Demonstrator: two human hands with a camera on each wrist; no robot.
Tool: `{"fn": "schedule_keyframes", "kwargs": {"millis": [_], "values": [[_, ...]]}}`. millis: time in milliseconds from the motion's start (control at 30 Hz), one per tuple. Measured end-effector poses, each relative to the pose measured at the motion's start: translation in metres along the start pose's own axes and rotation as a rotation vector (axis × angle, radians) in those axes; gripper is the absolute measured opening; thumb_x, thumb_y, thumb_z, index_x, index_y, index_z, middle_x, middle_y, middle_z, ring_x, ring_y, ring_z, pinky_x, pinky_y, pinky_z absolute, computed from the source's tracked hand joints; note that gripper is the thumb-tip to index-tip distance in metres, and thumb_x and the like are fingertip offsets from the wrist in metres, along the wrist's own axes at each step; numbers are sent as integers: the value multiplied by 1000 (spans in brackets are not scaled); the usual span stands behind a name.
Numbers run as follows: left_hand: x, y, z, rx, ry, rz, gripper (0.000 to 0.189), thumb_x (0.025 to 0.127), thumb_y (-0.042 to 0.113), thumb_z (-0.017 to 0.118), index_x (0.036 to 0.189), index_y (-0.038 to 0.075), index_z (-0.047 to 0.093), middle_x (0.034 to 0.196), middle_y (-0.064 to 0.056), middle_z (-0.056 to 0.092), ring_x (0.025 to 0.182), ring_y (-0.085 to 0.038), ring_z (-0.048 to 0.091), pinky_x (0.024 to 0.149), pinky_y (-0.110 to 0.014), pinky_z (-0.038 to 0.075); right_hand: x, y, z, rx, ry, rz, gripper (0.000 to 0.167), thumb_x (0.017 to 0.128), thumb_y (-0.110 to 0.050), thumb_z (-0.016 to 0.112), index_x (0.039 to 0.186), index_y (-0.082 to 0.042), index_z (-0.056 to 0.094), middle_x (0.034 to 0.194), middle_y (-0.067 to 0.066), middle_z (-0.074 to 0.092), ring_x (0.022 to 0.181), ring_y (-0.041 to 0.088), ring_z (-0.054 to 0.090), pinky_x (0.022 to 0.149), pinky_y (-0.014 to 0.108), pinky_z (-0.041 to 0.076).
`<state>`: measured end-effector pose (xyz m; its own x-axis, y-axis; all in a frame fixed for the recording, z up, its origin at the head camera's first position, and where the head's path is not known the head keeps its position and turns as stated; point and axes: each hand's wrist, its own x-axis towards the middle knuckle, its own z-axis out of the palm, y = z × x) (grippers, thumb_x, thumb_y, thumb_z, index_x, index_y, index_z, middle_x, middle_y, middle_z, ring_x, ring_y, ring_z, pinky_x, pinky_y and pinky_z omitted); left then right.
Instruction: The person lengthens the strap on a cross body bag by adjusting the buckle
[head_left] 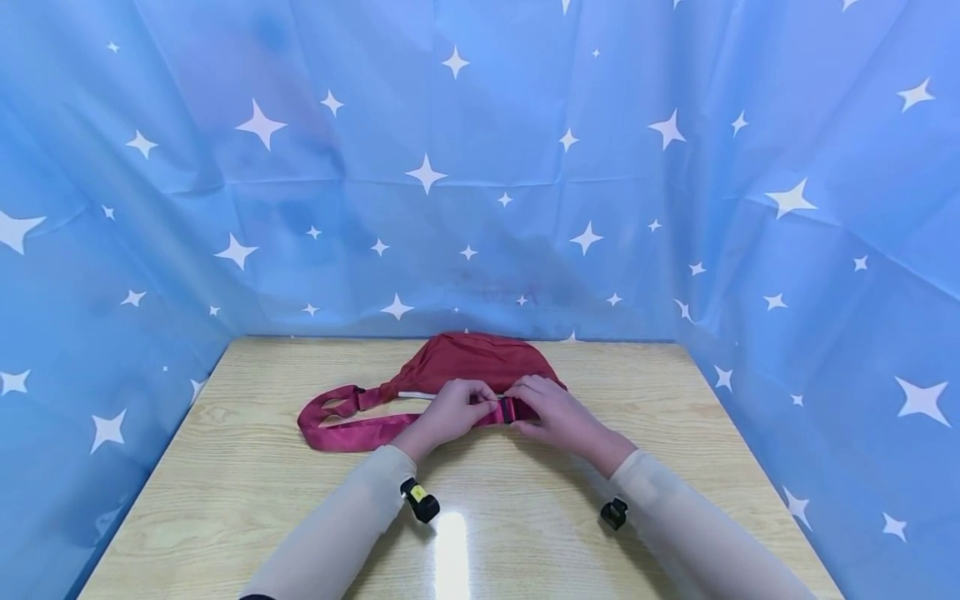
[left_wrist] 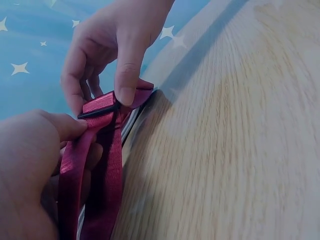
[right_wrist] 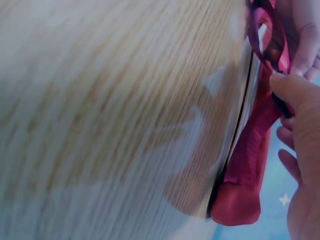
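A dark red waist bag point(head_left: 480, 360) lies near the table's far edge, its crimson strap point(head_left: 352, 435) looped out to the left. In front of the bag, my left hand point(head_left: 452, 410) pinches the strap between thumb and fingers. Right beside it, my right hand point(head_left: 555, 412) grips the strap at a black slide buckle point(head_left: 507, 410). The left wrist view shows the buckle point(left_wrist: 98, 111) across the doubled webbing, with the left thumb just below it and the right thumb on its far end. In the right wrist view, the strap point(right_wrist: 250, 145) runs from the fingers to the bag's end.
The wooden table point(head_left: 225, 500) has light glare near its front. A blue curtain point(head_left: 480, 208) with white stars encloses the back and both sides. Black wrist cameras sit at both cuffs, one of them at the left sleeve point(head_left: 330, 525).
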<state>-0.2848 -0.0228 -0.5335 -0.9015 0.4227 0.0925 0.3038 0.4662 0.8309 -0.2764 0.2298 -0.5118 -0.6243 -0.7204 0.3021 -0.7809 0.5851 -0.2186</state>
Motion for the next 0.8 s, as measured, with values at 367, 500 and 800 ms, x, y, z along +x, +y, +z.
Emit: {"fn": "schedule_keyframes", "kwargs": {"millis": [367, 500, 800], "values": [[-5, -3, -3, 55, -33, -8, 5, 108, 22, 76, 105, 21, 81, 93, 11, 71, 88, -10, 64, 82, -31, 55, -3, 2, 1, -42, 30, -9, 47, 93, -22, 93, 134, -10, 72, 127, 3, 71, 117, 22, 65, 104, 43, 56], [-10, -2, -9, 86, -39, 10, 7, 108, 21, 75, 104, 20, 80, 90, 10, 70, 82, -10, 61, 77, -31, 53, -5, 2, -1, -23, 37, 1, 47, 93, -21, 93, 133, -9, 72, 125, 4, 71, 116, 23, 64, 103, 44, 56], [-9, 5, -9, 100, -46, 22, 10, 109, 18, 74, 100, 20, 78, 85, 7, 67, 78, -12, 59, 75, -31, 51, -4, 0, -2, -16, 8, 30, 47, 92, -18, 93, 133, -11, 71, 126, 2, 69, 117, 20, 63, 104, 41, 56]]}}
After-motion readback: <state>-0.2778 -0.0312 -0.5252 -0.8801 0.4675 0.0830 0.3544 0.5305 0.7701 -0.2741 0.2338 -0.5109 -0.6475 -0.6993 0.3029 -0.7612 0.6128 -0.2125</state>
